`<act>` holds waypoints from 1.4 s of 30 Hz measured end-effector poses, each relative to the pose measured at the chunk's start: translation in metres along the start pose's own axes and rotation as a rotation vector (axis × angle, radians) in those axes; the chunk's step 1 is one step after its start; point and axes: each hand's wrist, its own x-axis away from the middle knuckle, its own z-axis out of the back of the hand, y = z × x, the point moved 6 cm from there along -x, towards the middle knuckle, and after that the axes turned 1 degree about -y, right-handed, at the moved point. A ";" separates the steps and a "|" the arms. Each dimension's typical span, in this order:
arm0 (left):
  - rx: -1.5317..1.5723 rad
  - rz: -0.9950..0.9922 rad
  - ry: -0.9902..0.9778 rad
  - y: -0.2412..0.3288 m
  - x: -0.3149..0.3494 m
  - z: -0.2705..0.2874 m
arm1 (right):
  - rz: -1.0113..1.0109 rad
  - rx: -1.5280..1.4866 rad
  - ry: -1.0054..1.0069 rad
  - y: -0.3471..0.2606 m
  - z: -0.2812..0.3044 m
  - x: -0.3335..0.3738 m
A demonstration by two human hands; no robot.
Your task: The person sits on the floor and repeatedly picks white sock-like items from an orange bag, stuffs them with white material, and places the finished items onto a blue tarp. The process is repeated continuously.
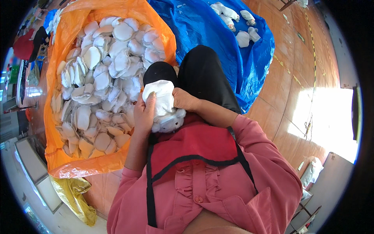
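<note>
A small white plush toy point(166, 102) lies over my lap, its fluffy greyish head with dark eyes nearest me and its smooth white cloth body pointing away. My left hand point(144, 112) grips its left side, the thumb pressed on top of the cloth. On the opposite side, my right hand point(186, 100) is closed on the edge of the cloth body, its fingertips partly hidden. Left of my knees, an orange sheet point(87, 168) holds a large heap of rounded white padded pieces point(115, 66).
A blue sheet point(194, 29) spreads ahead and right, with several white plush toys point(242, 39) on its far part. Tiled floor point(278, 89) extends to the right, with a bright sunlit patch. A yellow bag point(76, 199) lies at the lower left. Furniture stands along the left rim.
</note>
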 end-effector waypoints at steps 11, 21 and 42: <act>0.196 0.328 -0.030 -0.011 0.026 -0.043 | 0.172 -0.321 0.364 0.006 0.024 0.016; 0.517 0.418 -0.046 -0.015 0.019 -0.053 | 0.211 -0.222 0.286 0.012 0.035 -0.003; 0.180 0.122 0.078 -0.007 -0.009 0.000 | 0.234 -0.332 0.074 -0.026 0.015 -0.004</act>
